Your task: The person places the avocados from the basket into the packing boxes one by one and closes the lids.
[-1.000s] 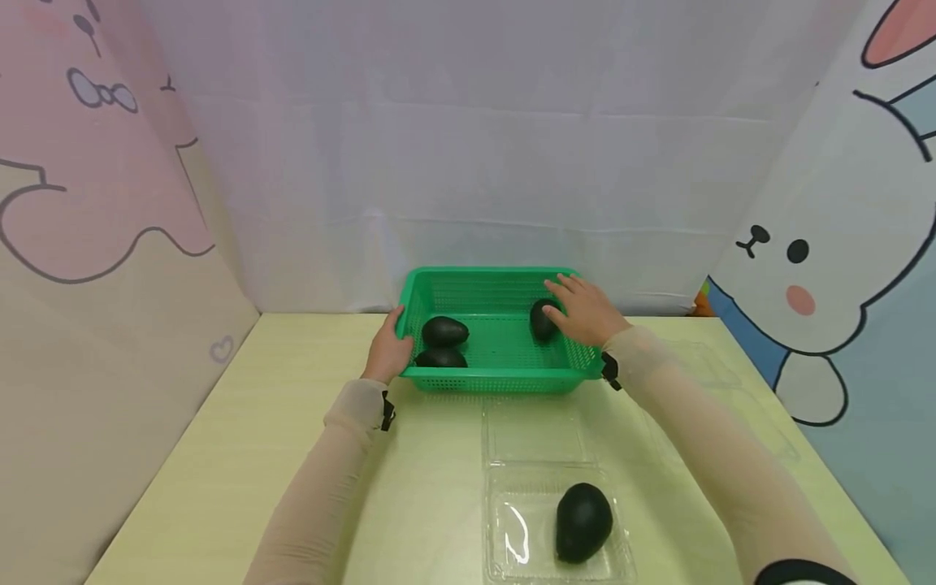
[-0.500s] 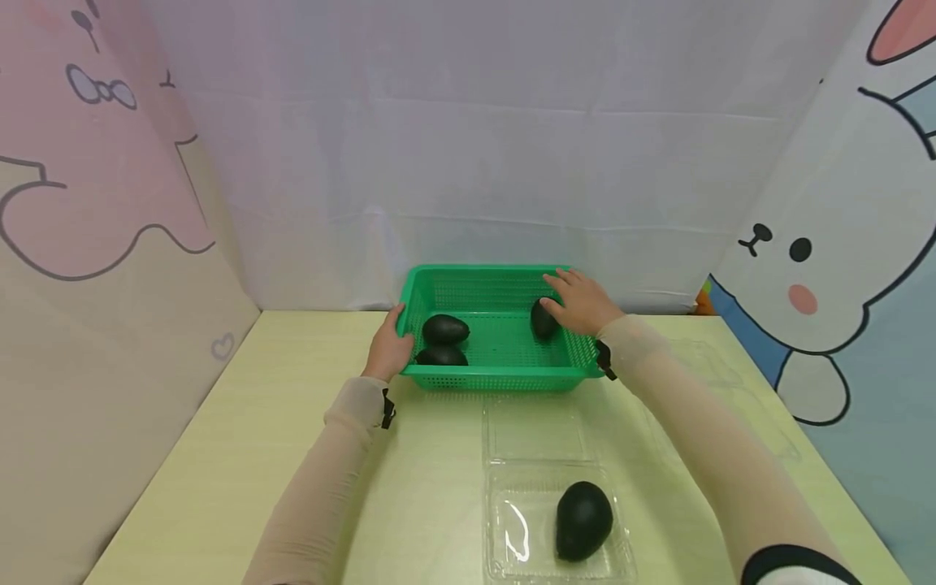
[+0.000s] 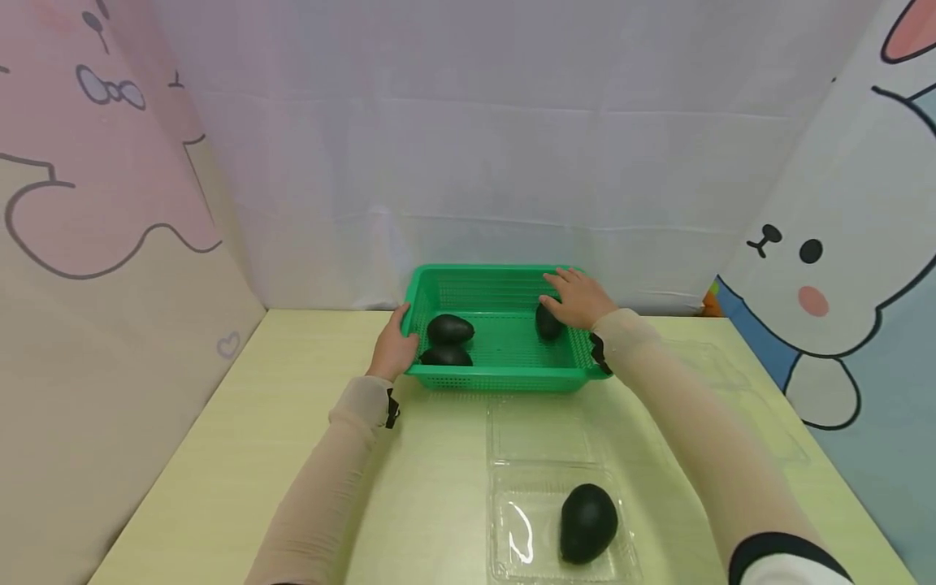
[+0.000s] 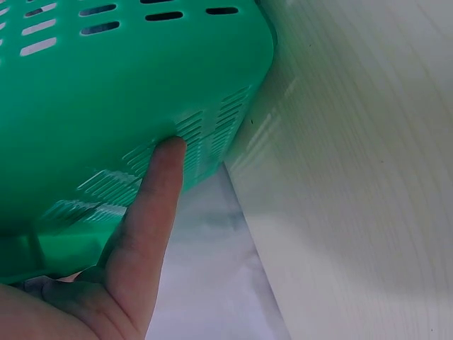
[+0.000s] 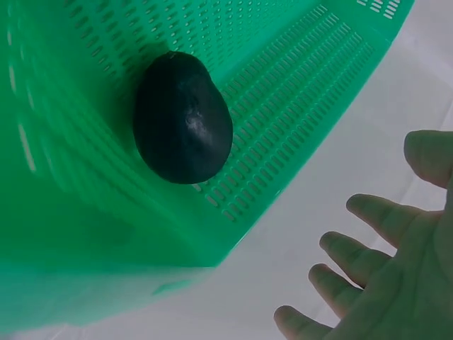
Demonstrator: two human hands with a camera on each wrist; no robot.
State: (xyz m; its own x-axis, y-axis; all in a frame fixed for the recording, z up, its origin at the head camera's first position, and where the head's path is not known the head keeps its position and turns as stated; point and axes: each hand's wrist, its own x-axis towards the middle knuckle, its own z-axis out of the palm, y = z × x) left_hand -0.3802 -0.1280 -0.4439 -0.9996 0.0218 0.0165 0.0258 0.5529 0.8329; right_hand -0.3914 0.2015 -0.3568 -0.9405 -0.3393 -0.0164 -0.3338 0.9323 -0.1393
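Left grip (image 3: 392, 345) was clamped on basket (image 3: 504, 379) | right grip (image 3: 581, 299) was spread | done: boxed fruit (image 3: 588, 524) nearside of grips | apparently left: single fruit (image 3: 548, 325) below right, fruit pair (image 3: 449, 329) beside left

Table (image 3: 190, 463): pale, I see
Green basket (image 3: 504, 379): by the far edge
Clear container (image 3: 525, 520): open, nearer my camera
Clear plastic (image 3: 708, 362): faint, at right

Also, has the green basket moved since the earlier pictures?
No, in the head view the green basket shows no shift relative to the table.
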